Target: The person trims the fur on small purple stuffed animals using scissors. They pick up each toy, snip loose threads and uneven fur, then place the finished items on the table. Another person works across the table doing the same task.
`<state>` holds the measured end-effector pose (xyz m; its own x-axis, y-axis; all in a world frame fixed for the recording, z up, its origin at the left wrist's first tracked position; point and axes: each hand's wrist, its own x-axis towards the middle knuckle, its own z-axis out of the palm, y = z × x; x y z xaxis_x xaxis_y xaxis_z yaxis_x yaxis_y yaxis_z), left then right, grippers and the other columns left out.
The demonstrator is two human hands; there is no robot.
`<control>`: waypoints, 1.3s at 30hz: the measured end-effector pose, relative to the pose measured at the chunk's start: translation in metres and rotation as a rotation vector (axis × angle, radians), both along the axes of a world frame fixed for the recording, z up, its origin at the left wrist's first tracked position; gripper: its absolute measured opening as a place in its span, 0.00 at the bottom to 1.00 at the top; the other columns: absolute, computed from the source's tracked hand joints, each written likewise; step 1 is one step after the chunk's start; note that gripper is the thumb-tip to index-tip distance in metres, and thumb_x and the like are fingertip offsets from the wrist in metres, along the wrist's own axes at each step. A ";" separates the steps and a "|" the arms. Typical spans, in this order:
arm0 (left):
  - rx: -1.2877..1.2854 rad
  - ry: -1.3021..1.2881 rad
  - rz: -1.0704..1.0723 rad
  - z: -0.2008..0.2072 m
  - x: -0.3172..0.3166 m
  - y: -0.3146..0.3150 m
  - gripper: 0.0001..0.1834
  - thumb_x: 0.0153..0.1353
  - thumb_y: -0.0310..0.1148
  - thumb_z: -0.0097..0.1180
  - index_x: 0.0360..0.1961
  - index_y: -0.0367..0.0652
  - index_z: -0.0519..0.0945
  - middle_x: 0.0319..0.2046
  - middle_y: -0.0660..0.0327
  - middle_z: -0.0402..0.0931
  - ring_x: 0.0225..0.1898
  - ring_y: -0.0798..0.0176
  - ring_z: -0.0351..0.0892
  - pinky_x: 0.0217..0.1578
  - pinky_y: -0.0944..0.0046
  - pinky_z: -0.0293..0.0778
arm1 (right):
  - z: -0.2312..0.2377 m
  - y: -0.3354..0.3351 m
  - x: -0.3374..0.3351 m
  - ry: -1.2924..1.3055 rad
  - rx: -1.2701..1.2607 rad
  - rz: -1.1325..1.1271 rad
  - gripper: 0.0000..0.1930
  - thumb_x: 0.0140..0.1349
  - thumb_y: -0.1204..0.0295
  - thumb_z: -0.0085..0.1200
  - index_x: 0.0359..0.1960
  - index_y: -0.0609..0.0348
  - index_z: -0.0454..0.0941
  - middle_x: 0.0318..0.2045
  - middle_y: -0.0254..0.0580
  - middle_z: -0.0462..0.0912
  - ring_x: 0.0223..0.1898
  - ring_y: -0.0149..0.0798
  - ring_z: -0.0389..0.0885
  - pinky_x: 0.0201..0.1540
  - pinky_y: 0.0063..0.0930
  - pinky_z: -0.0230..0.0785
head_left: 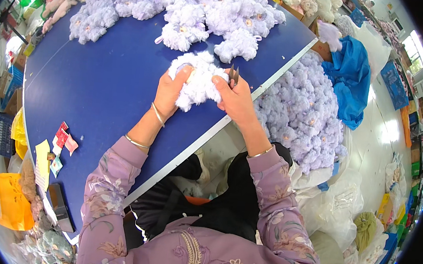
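Between my two hands is a fluffy pale lilac plush piece (199, 82), held over the blue table (109, 86) near its metal edge. My left hand (171, 90) is closed on its left side, with the thumb pressed into the fur. On the right side, my right hand (235, 96) pinches the same plush. Small dark thread snips (233, 76) are also tucked in my right hand, blades pointing up. Just beyond, many similar lilac plush pieces (182, 14) lie heaped across the far part of the table.
Right of the table edge (272, 82), a large pile of lilac plush pieces (300, 110) fills a bag. A blue plastic sheet (351, 79) hangs beside it. Small wrapped packets (60, 138), a yellow paper (42, 161) and a dark box (59, 206) sit at the table's left.
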<state>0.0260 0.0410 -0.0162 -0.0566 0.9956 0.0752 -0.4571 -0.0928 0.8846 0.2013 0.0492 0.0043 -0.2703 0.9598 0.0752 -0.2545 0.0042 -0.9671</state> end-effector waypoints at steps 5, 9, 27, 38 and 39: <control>0.038 -0.151 0.006 -0.008 -0.007 0.005 0.26 0.70 0.52 0.41 0.53 0.38 0.70 0.40 0.61 0.74 0.28 0.67 0.77 0.29 0.68 0.74 | 0.040 0.002 0.021 -0.171 0.050 -0.294 0.14 0.65 0.61 0.55 0.38 0.60 0.71 0.22 0.32 0.74 0.14 0.20 0.65 0.14 0.17 0.56; -0.058 -0.114 0.143 -0.006 -0.013 0.009 0.25 0.71 0.54 0.36 0.50 0.42 0.70 0.36 0.62 0.72 0.24 0.65 0.73 0.25 0.68 0.68 | 0.064 0.035 0.114 0.779 0.085 -0.071 0.24 0.70 0.51 0.41 0.47 0.62 0.72 0.32 0.41 0.81 0.12 0.24 0.59 0.12 0.19 0.53; 0.001 0.058 -0.046 -0.010 -0.013 0.006 0.15 0.71 0.40 0.44 0.47 0.40 0.74 0.31 0.64 0.75 0.26 0.71 0.74 0.27 0.73 0.66 | -0.012 0.092 -0.004 -0.956 0.519 -0.321 0.10 0.56 0.66 0.56 0.36 0.56 0.76 0.27 0.49 0.80 0.30 0.45 0.81 0.34 0.38 0.72; 0.046 -0.098 0.002 -0.003 -0.006 0.005 0.29 0.62 0.37 0.59 0.59 0.37 0.63 0.48 0.60 0.73 0.46 0.67 0.75 0.46 0.66 0.74 | 0.010 0.038 0.003 0.176 -0.302 0.344 0.07 0.69 0.67 0.44 0.34 0.55 0.67 0.19 0.30 0.65 0.13 0.22 0.56 0.15 0.20 0.49; 0.048 -0.136 -0.009 -0.003 -0.008 0.006 0.27 0.62 0.36 0.59 0.57 0.37 0.65 0.46 0.60 0.74 0.45 0.67 0.76 0.46 0.65 0.73 | 0.007 0.038 0.003 0.130 -0.306 0.393 0.09 0.70 0.66 0.43 0.33 0.55 0.67 0.19 0.29 0.64 0.13 0.22 0.55 0.15 0.20 0.49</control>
<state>0.0175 0.0469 -0.0190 -0.0603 0.9916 0.1147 -0.5736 -0.1284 0.8090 0.2041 0.0872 0.0115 -0.6220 0.7712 -0.1359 -0.2984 -0.3939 -0.8694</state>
